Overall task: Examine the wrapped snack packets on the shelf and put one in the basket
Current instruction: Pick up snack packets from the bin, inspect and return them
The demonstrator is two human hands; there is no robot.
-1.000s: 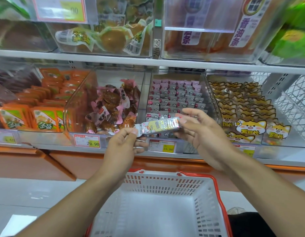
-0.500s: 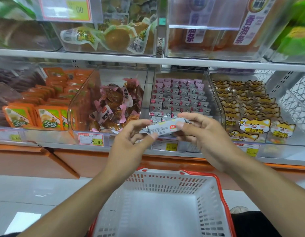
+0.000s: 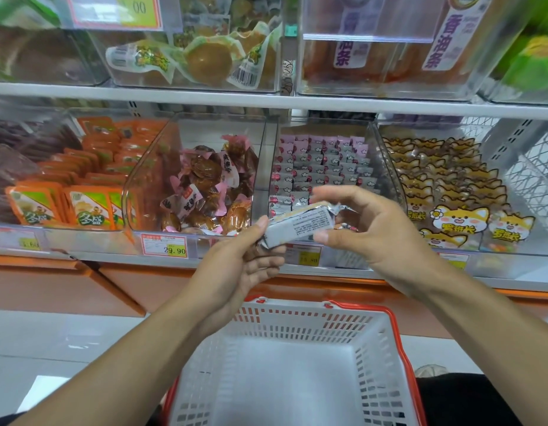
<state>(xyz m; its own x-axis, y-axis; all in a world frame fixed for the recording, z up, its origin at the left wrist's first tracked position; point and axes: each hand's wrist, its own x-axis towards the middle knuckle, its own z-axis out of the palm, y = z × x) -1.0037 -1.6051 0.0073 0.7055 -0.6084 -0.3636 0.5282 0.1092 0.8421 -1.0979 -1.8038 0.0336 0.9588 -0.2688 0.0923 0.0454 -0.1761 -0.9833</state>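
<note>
Now you hold one small silver foil-wrapped snack packet (image 3: 300, 224) between both hands, above the white plastic basket with the red rim (image 3: 386, 358).

Your left hand (image 3: 242, 265) pinches the packet's left end between thumb and fingers, palm turned up. Your right hand (image 3: 368, 226) grips the right end, thumb under it and the other fingers loosely spread above. The packet's printed back faces you, tilted up to the right, just in front of the clear shelf bin of pink-and-silver packets (image 3: 325, 167).
</note>
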